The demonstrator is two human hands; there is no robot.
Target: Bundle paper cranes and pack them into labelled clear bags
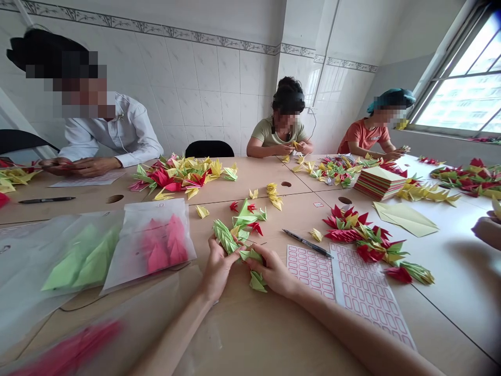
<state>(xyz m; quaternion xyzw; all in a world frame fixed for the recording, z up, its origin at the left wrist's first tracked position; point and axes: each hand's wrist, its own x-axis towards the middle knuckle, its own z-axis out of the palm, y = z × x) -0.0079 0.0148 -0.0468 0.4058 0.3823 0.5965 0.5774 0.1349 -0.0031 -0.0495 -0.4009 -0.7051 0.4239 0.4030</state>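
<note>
Head view: near the front edge of the table (250,339), the left hand (216,267) is closed around a stack of green folded papers (224,235). The right hand (275,272) pinches green pieces (250,256) against it, and 1 more green piece (257,282) shows just below. A slack hold could let the nested stack slide apart. A pen (307,243) and 2 label sheets (364,292) lie just right of the hands; 2 filled plastic bags (151,243) crowd the left side.

No legible text on anything.
</note>
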